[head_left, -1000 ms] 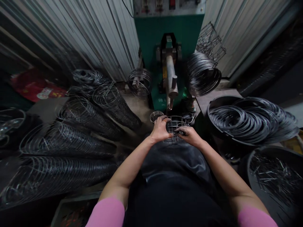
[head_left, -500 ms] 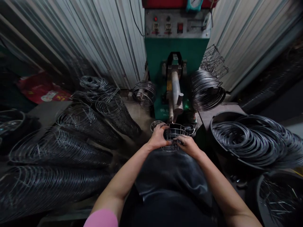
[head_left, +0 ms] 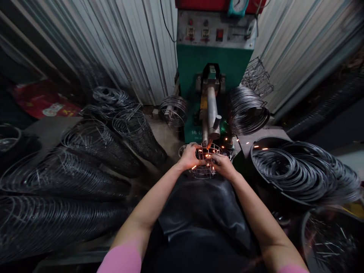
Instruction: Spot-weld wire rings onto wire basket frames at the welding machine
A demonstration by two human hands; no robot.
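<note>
A small round wire basket [head_left: 203, 173] is between my hands, under the electrode tip of a green spot welder [head_left: 212, 113]. Orange sparks fly out around the tip and off to the right. My left hand [head_left: 190, 156] grips the basket's left side, thumb toward the middle and fingers at the far rim. My right hand [head_left: 223, 165] is closed on the basket's right side, its fingertips near the weld point. Part of the wire grid is hidden behind my fingers. Beneath the basket, a black apron [head_left: 204, 212] covers my lap.
Tall stacks of wire baskets [head_left: 65, 220] stand on the left. Wire ring bundles hang at the machine's left [head_left: 173, 112] and right [head_left: 247, 110]. A black tub [head_left: 254, 163] of wire rings is on the right, with a bin of wire scraps [head_left: 332, 242] nearer me.
Sparks have appeared at the electrode tip, which glows orange. The basket has shifted slightly under it, with both hands still on it. The view has moved a little.
</note>
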